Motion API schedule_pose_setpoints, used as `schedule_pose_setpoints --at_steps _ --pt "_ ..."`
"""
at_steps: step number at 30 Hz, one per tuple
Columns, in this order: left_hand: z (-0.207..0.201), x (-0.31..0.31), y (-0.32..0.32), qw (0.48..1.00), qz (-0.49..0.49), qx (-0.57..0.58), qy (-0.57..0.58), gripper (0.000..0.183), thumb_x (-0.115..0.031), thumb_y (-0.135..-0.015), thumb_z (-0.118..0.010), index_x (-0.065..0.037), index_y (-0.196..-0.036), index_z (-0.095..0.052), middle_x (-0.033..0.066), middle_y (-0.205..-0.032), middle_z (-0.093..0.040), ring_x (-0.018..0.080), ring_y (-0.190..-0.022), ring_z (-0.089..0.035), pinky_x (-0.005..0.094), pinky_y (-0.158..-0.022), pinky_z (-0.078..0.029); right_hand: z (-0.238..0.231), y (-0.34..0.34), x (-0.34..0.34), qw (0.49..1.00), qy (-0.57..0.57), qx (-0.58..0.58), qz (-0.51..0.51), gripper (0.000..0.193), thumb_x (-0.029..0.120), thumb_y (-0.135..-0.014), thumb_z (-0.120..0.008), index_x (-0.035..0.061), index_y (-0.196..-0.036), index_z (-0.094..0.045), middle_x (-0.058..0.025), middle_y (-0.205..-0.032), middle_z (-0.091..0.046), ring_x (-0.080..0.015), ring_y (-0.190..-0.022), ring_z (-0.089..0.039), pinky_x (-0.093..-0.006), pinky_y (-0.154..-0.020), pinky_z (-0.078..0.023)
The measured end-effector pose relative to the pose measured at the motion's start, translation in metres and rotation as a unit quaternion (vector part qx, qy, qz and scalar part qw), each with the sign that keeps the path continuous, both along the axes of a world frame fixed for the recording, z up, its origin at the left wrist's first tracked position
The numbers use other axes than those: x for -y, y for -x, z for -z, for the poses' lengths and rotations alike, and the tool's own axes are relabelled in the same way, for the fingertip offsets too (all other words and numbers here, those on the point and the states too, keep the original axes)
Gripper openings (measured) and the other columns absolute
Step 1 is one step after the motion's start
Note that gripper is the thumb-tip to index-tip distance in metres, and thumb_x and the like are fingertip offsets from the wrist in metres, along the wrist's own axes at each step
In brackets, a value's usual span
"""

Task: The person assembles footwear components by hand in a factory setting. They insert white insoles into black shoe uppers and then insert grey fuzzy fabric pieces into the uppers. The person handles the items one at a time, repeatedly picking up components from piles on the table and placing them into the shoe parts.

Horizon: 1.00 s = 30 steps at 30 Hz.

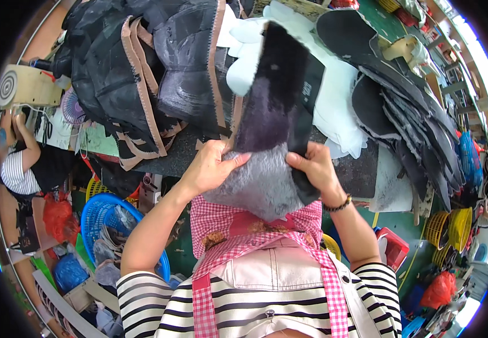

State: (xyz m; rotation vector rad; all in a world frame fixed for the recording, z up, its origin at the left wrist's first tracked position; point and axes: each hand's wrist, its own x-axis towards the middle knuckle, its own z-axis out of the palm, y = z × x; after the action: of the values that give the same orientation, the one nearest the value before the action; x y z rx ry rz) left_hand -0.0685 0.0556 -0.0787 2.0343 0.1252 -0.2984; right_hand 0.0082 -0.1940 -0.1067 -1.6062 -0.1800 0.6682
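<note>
Between my two hands I hold a fur piece [263, 177], with short grey fur at its near end and a dark, nearly black-purple pile [272, 84] over its far part. A smooth black strip runs along its right side. My left hand [210, 166] pinches the left edge, its thumb on top where the grey meets the dark. Closed on the right edge is my right hand [318, 169], the thumb pressing on the black strip. The fingers beneath are hidden. The piece hangs over the near edge of the dark worktable [350, 179].
Black boot uppers [182, 73] with tan zigzag-cut edges are heaped at the back left. White sheet pieces [334, 107] lie behind the held piece. Layered grey-black cut pieces [404, 118] fan out on the right. A blue basket [95, 225] stands lower left; another person [21, 163] sits far left.
</note>
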Motion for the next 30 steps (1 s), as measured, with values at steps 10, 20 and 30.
schedule_pose_setpoints --at_steps 10,20,30 --pt "-0.050 -0.008 -0.001 0.926 0.260 0.072 -0.263 0.018 -0.006 -0.064 -0.060 -0.003 -0.081 -0.064 0.0221 -0.070 -0.062 0.0414 -0.074 -0.062 0.0482 -0.065 -0.050 -0.094 -0.008 0.048 0.908 0.263 0.260 -0.198 0.017 0.017 -0.078 -0.075 0.0052 -0.090 -0.072 -0.0129 -0.078 -0.069 -0.0268 -0.067 -0.067 -0.0341 -0.063 -0.052" --pt "-0.049 -0.024 0.005 0.949 0.250 -0.016 -0.191 0.019 -0.016 -0.076 -0.070 -0.002 -0.089 -0.065 0.0242 -0.076 -0.062 0.0431 -0.077 -0.060 0.0476 -0.065 -0.046 -0.090 -0.080 0.014 0.702 0.354 0.516 -0.340 0.078 0.017 -0.058 -0.085 0.0137 -0.129 -0.051 -0.0096 -0.121 -0.057 -0.0269 -0.120 -0.050 -0.0415 -0.102 -0.039" --pt "-0.042 -0.026 -0.001 0.949 0.238 -0.069 -0.195 0.021 -0.021 -0.080 -0.071 -0.004 -0.092 -0.067 0.0235 -0.078 -0.063 0.0428 -0.082 -0.062 0.0475 -0.069 -0.047 -0.067 -0.057 -0.002 0.605 0.355 0.535 -0.471 0.014 0.011 -0.064 -0.069 0.0033 -0.076 -0.067 -0.0130 -0.084 -0.062 -0.0288 -0.085 -0.064 -0.0405 -0.072 -0.052"
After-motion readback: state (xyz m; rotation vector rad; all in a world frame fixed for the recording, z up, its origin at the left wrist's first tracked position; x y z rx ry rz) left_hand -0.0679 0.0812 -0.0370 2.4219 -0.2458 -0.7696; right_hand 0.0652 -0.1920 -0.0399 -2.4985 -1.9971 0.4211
